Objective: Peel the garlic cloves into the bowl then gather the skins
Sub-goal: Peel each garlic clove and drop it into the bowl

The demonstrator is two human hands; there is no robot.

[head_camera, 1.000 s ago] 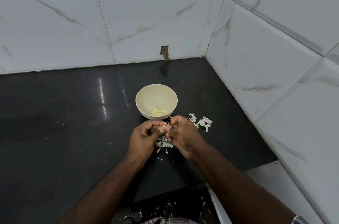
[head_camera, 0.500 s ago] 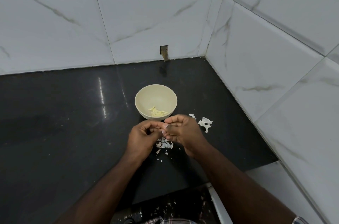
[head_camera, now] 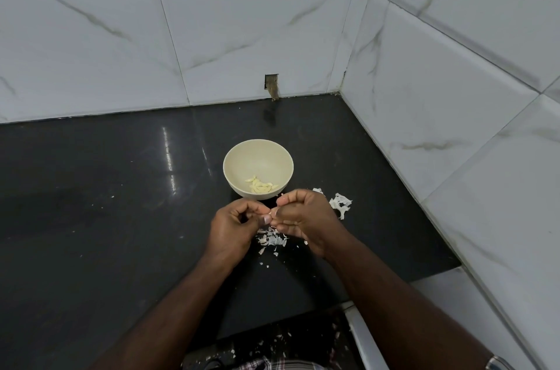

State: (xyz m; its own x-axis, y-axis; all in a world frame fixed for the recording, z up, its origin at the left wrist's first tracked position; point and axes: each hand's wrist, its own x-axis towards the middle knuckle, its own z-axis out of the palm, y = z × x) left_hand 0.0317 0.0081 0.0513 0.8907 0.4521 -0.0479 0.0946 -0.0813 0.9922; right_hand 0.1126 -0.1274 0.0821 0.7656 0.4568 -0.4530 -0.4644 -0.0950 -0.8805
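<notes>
A cream bowl (head_camera: 239,154) stands on the black counter (head_camera: 100,212) with several peeled garlic cloves (head_camera: 260,184) at its bottom. Just in front of the bowl my left hand (head_camera: 233,230) and my right hand (head_camera: 303,218) meet, fingers curled, pinching a small garlic clove (head_camera: 273,212) between their fingertips; most of the clove is hidden. Below the hands lies a heap of white garlic skins (head_camera: 272,240). More garlic skins (head_camera: 341,204) lie to the right of my right hand.
White marble-look tiled walls (head_camera: 454,96) close the counter at the back and right, forming a corner. A small hole (head_camera: 271,86) shows in the back wall. Skin scraps (head_camera: 272,342) lie on the floor below the counter's front edge.
Both hands stayed together in front of the bowl, shifting their fingers slightly on the clove. The right hand turned a little, its knuckles rising.
</notes>
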